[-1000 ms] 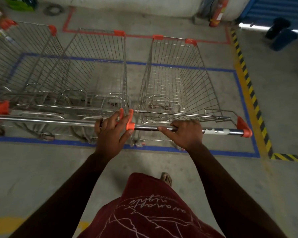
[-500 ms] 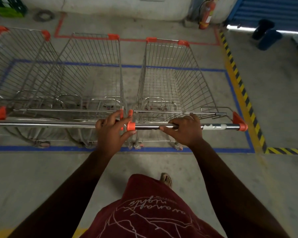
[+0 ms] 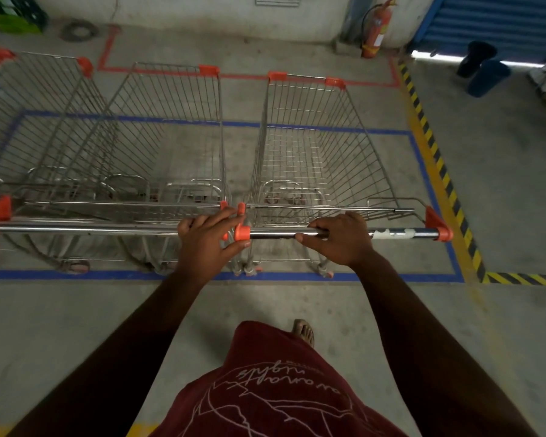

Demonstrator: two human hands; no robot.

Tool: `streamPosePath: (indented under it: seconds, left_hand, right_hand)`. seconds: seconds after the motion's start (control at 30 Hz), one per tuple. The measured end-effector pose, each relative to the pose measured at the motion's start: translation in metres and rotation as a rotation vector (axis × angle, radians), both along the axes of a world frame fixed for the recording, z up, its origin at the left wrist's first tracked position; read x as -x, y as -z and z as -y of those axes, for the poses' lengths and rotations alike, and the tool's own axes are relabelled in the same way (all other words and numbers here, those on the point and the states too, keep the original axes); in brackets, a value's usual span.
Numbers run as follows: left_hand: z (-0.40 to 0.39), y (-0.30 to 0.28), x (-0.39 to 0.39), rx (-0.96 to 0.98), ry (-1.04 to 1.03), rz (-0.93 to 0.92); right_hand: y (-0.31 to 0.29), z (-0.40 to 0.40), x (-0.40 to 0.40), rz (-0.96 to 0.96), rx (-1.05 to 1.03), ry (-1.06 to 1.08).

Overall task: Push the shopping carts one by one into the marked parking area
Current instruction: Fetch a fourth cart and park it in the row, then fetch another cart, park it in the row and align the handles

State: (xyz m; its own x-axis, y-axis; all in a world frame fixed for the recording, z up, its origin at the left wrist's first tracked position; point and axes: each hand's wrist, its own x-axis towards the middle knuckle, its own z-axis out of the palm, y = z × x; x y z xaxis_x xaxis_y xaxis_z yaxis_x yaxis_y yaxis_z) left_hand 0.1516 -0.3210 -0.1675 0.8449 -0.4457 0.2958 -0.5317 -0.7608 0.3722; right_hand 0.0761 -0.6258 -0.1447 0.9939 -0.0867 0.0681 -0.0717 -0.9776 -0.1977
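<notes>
Looks like a stiff, rattly wire cart [image 3: 316, 152] sitting mid-frame inside the blue-taped bay [image 3: 423, 171], right hand [image 3: 341, 239] wrapped round its chrome handlebar [image 3: 397, 234], left hand [image 3: 207, 239] gripping the neighbouring cart's bar [image 3: 85, 230], which seems the sensible place to grab.

Store basement or parking-garage bay: bare concrete floor [image 3: 76, 326], blue taped parking outline [image 3: 423, 156], yellow-black hazard stripe [image 3: 435, 159], wall-mounted fire extinguisher [image 3: 374, 29], wire shopping carts [image 3: 312, 146], blue roller shutter [image 3: 498, 23].
</notes>
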Motion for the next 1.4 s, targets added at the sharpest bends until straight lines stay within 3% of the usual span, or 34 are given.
streamPosePath:
  seconds: [0.37,0.57,0.7,0.8,0.87,0.93,1.03,1.23,1.4]
  left_hand:
    - [0.001,-0.001,0.001,0.026,-0.014,-0.036]
    - [0.007,-0.005,0.012,-0.06,-0.058,-0.032]
    - [0.014,-0.015,0.026,-0.057,-0.034,-0.02]
    - [0.003,-0.018,0.055,0.053,-0.026,-0.008]
    - [-0.014,-0.015,0.085,0.087,-0.084,-0.038]
    - [-0.038,-0.012,0.118,0.128,-0.163,-0.105]
    - [-0.084,-0.012,0.162,0.251,-0.363,-0.184]
    - [-0.185,-0.011,0.225,0.346,-0.602,-0.195]
    - [-0.284,-0.007,0.263,0.45,-0.738,-0.188]
  right_hand:
    - [0.0,-0.001,0.005,0.046,-0.012,-0.022]
    - [0.004,0.005,0.008,0.023,0.003,-0.086]
    - [0.007,-0.007,0.026,0.207,-0.079,-0.022]
    - [0.001,-0.039,0.051,0.399,-0.221,-0.089]
    - [0.0,-0.069,0.064,0.419,-0.341,-0.168]
    - [0.009,-0.105,0.072,0.316,-0.503,-0.285]
    - [0.019,-0.164,0.08,-0.001,-0.695,-0.452]
    - [0.009,-0.277,0.078,-0.244,-0.628,-0.799]
    - [0.005,-0.401,0.077,-0.321,-0.528,-0.969]
